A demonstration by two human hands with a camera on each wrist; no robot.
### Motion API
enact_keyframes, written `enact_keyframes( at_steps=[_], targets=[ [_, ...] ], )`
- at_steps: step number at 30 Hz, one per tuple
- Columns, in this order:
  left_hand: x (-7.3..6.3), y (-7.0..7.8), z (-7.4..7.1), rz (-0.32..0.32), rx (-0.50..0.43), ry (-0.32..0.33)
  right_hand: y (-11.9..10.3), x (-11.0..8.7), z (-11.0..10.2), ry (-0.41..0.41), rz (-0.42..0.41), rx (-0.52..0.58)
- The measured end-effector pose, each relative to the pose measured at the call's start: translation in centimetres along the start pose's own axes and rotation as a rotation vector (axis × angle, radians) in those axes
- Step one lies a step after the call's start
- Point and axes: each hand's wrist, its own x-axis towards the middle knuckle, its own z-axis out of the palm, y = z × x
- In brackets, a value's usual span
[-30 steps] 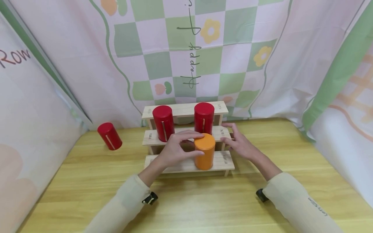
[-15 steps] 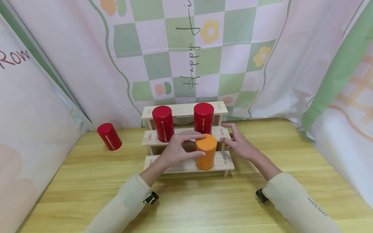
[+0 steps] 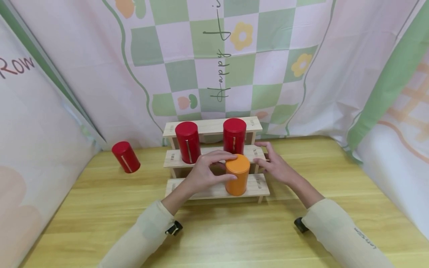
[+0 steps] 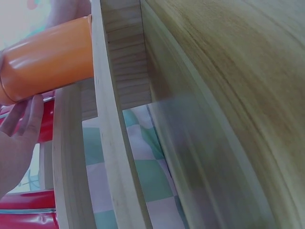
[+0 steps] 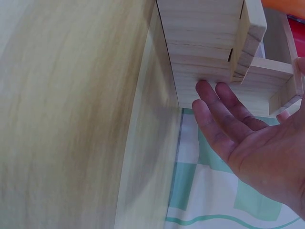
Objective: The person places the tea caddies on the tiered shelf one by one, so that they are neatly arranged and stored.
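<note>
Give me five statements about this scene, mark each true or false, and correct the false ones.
1. The left hand holds the orange can. True.
2. The orange can stands on the top tier. False: it stands on the bottom tier.
3. Two red cans stand on the middle tier. True.
4. A third red can stands on the table, right of the shelf. False: it is left of the shelf.
5. The right hand holds a red can. False: it is at the shelf's right end.

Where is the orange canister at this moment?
In the head view, the orange canister stands toward the right end of the bottom shelf, held by the left hand, in front of a red canister.
</note>
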Motion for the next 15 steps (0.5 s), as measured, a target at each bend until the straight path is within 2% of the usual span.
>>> enact_keyframes(
  at_steps=[9,15],
  targets=[
    [0.07,-0.04,0.09,0.006,0.013,0.012,-0.1,-0.02,-0.02,0.002,-0.005,-0.007],
    [0.23,-0.1,0.19,-0.016,0.003,0.015,-0.1,-0.01,0.01,0.003,-0.009,-0.006]
  ],
)
